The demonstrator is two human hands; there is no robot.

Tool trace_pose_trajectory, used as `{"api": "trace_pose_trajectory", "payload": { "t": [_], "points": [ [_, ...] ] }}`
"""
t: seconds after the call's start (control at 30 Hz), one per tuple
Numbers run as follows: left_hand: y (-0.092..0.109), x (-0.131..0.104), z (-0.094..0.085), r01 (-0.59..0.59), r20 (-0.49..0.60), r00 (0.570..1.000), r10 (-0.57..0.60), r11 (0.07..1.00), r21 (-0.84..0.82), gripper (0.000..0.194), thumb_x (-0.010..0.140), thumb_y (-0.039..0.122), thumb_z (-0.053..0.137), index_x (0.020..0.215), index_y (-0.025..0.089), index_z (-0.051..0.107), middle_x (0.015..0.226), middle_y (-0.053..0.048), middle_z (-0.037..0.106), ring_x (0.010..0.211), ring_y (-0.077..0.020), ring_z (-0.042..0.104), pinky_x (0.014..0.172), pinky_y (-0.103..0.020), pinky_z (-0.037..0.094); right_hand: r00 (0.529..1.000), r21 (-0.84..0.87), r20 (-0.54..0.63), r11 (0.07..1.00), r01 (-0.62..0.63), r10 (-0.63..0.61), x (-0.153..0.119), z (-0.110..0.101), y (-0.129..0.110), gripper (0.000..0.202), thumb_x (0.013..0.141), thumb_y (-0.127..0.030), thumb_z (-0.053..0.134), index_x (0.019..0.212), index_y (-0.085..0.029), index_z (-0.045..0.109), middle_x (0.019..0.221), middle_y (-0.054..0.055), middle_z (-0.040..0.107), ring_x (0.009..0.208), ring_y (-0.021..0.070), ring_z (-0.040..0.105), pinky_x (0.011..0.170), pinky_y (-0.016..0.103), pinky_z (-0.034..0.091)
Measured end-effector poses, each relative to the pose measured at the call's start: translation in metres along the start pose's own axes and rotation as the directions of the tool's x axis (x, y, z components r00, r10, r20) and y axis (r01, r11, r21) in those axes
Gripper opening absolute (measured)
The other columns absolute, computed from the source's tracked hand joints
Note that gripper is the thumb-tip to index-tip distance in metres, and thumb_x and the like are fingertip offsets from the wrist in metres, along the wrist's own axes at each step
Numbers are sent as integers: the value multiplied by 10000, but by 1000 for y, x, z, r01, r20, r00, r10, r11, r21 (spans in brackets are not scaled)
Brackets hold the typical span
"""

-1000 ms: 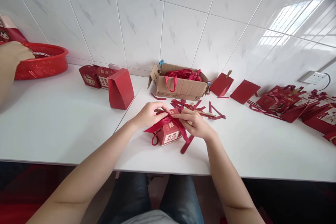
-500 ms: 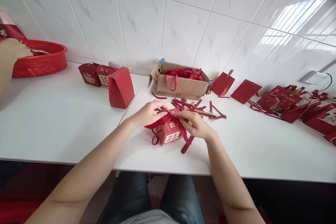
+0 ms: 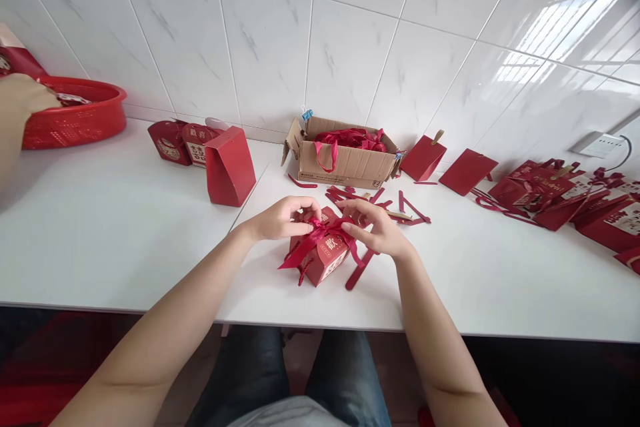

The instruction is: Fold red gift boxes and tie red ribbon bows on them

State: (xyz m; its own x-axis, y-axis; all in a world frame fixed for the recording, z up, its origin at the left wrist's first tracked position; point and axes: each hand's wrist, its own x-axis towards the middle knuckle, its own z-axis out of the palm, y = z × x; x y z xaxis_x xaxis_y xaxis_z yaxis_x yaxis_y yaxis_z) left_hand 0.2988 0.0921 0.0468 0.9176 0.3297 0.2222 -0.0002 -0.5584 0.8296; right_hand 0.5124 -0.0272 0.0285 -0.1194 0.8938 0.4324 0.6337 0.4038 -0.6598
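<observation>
A small red gift box (image 3: 327, 255) with pale printed characters stands in front of me on the white table. A dark red ribbon (image 3: 327, 232) is tied in a bow over its top, its tails hanging left and right. My left hand (image 3: 287, 217) pinches the bow's left loop between thumb and fingers. On the other side, my right hand (image 3: 375, 227) pinches the right loop, fingertips closed on it. A twisted red cord (image 3: 305, 270) hangs at the box's left side. Close by on the right lies a flat red strip (image 3: 359, 272).
Behind the gift box is a cardboard box (image 3: 345, 170) of red ribbons, with loose red strips (image 3: 400, 213) before it. Folded boxes (image 3: 230, 167) stand left, more packages (image 3: 550, 193) right. At far left, a person's sleeve (image 3: 15, 107) reaches a red basket (image 3: 95, 120).
The gift box has turned, its printed front now angled to the right. My hands have moved apart from the central knot to the two loops, and the bow is spread wider.
</observation>
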Motion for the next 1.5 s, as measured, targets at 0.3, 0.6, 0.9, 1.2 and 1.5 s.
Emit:
{"api": "trace_pose_trajectory", "payload": {
  "t": [0.3,0.6,0.9,1.2,1.5],
  "points": [
    [-2,1,3,11,-5,1000,-10,999,49,60,759,221,563,771,166,541,820,-5,522,755,-135,487,710,-265,404,994,39,94,997,-63,59,2,-6,-2,121,826,-297,631,863,-183,623,869,26,554,719,113,481,626,251,402],
    [-3,1,7,-11,23,1000,10,999,34,162,801,321,591,746,169,570,894,-18,504,851,-162,480,813,-298,385,995,233,95,970,-63,42,5,0,-4,222,832,-354,632,738,-184,525,790,8,493,727,121,462,644,260,398],
    [-3,4,8,10,6,1000,-10,1000,-19,326,821,431,592,635,171,657,830,-34,512,863,-179,486,819,-310,389,988,368,-9,919,-139,153,5,7,3,283,841,-439,621,747,-175,585,719,-10,489,618,93,434,560,243,359],
    [-8,7,12,49,-104,993,-59,994,-97,230,768,417,690,722,194,722,857,-36,590,852,-169,540,809,-304,413,982,452,35,873,-182,187,4,9,3,265,833,-409,643,764,-172,548,672,-29,482,562,72,413,513,223,338],
    [-7,8,8,108,-59,990,-129,955,-278,330,787,446,661,651,147,625,945,-38,558,784,-135,548,718,-268,435,995,212,-3,972,101,-102,4,10,-1,206,898,-263,533,1065,-216,644,961,56,674,801,143,596,681,280,479]
  ]
}}
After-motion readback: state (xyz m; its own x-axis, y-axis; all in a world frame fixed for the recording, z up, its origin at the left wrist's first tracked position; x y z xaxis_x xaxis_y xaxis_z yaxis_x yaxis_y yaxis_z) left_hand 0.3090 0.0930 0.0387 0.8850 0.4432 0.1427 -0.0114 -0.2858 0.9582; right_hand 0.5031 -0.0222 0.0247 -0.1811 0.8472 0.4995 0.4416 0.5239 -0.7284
